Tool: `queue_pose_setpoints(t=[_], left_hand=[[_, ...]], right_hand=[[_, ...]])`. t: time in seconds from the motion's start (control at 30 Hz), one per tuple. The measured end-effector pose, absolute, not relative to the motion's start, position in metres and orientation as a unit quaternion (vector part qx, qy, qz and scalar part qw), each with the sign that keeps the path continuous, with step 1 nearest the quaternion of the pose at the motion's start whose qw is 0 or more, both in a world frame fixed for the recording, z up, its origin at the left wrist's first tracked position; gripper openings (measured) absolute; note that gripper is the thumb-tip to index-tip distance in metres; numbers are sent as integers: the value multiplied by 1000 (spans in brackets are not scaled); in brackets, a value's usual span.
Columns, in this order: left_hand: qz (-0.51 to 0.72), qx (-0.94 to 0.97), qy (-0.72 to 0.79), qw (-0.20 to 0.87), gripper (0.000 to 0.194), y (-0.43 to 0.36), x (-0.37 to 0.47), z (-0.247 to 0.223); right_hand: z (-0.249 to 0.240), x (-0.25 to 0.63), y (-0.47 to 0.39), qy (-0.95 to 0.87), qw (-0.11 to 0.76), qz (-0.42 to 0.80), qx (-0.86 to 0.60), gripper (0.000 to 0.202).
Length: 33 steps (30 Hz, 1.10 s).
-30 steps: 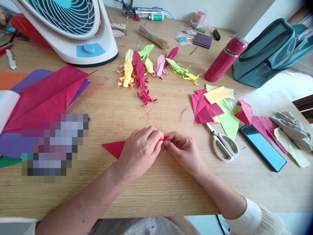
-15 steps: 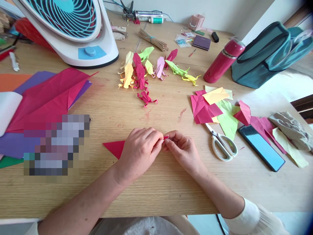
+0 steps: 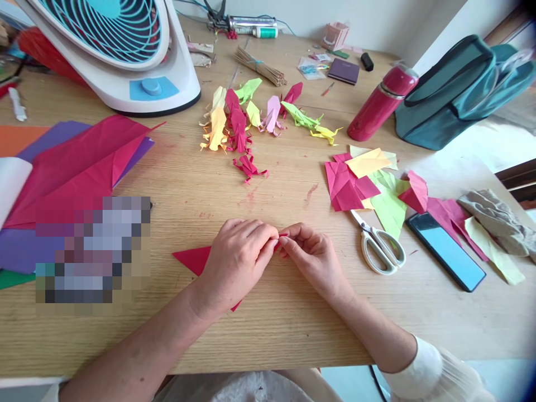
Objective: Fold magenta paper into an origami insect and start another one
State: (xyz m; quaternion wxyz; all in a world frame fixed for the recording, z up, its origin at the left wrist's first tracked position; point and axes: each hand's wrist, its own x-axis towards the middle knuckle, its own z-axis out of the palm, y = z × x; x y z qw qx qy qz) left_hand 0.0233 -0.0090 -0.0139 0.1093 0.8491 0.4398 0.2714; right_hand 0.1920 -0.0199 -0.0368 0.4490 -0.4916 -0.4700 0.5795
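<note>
A folded red paper [image 3: 193,259] lies mostly hidden beneath my left hand [image 3: 240,257]; one pointed end sticks out to the left and a small tip shows below the wrist. My left thumb and fingers pinch its narrow right end. Touching them, my right hand [image 3: 307,254] has its thumb and forefinger closed on the same narrow end. Beyond the hands sits a small red folded paper figure [image 3: 249,167], with several more figures in red, orange, green, pink and yellow [image 3: 326,134] behind it.
White-handled scissors [image 3: 382,251] and a phone [image 3: 446,251] lie on the right, near folded paper pieces [image 3: 345,181]. A red bottle [image 3: 382,103] and teal bag [image 3: 444,95] stand behind. On the left are a fan [image 3: 153,84] and large coloured sheets [image 3: 75,167].
The red paper has turned slightly under my left hand, and a second tip now shows below the wrist. Both hands keep their pinch at its narrow end.
</note>
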Motion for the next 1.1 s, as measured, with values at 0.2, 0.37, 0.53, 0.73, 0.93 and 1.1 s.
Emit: queue_pose_setpoints(t=[0.2,0.37,0.53,0.73,0.93,1.1], left_hand=[[268,852,438,105,16,-9,23,-13],[271,845,444,124,16,-9,23,-13],[277,835,448,159,14,-8,22,-13],[276,843,443,130,15,-7,23,-12],[259,850,445,112,18,-8,23,-12],[265,846,443,130,16,-8,23,-12]], right_hand=[[-36,192,-21,-466,453,580,-491,28],[-35,192,-21,-466,451,577,-496,29],[-36,192,-21,-465,446,585,-492,28],[-37,192,-22,-468,450,582,-490,25],[-36,192,-22,-476,442,578,-494,27],[-37,192,-22,-465,450,585,-488,24]])
